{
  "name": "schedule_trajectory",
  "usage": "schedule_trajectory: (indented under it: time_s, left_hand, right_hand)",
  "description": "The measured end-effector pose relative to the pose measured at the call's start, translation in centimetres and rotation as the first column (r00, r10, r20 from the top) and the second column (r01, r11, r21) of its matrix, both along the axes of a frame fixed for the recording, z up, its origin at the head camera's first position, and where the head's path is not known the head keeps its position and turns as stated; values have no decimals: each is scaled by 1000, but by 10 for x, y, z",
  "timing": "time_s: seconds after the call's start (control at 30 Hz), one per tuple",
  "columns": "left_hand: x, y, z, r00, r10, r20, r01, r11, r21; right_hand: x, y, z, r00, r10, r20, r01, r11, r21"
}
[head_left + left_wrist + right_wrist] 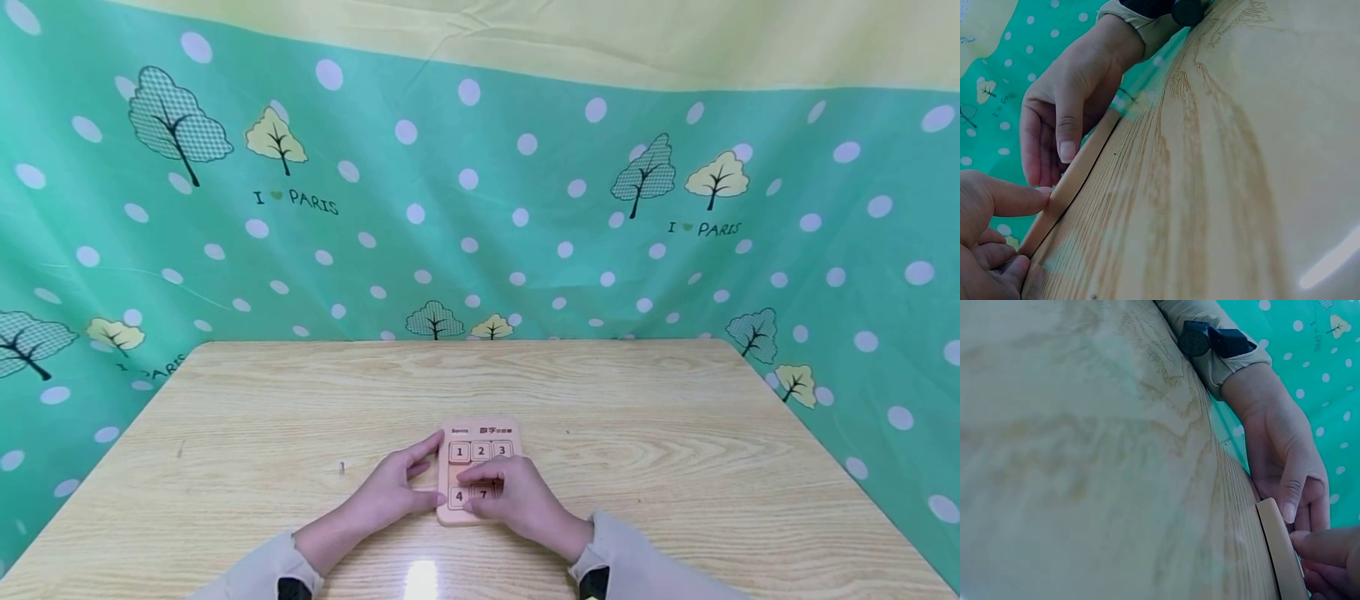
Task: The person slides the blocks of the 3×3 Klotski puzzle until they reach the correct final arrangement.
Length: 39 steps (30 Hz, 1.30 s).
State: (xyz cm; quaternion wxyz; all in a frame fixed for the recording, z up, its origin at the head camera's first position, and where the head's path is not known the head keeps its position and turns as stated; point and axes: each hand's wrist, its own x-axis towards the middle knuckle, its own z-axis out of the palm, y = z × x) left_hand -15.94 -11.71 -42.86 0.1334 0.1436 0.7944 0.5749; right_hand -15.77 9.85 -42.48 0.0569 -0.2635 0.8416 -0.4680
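Observation:
A flat, peach-coloured number sliding puzzle [450, 518] lies on the wooden table, with dark lettering across its top. Tiles 1 [460, 452], 2 and 3 show in the upper row; tile 4 [459, 497] and tile 7 [483, 494] are lower down. My left hand [396, 483] holds the puzzle's left edge, its thumb near the lower corner and index finger higher up. Over the tiles, my right hand [521, 496] spreads its thumb and index finger, the thumb close to tile 4. It hides the right side of the board. The left wrist view shows the puzzle's side [1079, 172] between both hands.
The pale wood-grain table [300, 400] extends around the puzzle. A small dark speck [342, 468] lies left of the hands. Behind and beside the table hangs a green dotted curtain [442, 250] with printed trees. Light glares off the near table surface.

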Motion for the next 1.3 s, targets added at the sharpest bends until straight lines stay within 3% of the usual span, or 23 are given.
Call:
schedule_trajectory:
  time_s: [0.97,1.3]
  left_hand:
    - [0,-1,0,1000,-10,4,10,1000,-5]
    - [0,0,0,1000,-7,0,7,1000,6]
  right_hand:
    - [-17,-7,-1,998,-46,-33,47,998,42]
    - [-21,-8,-1,998,-40,-45,41,999,16]
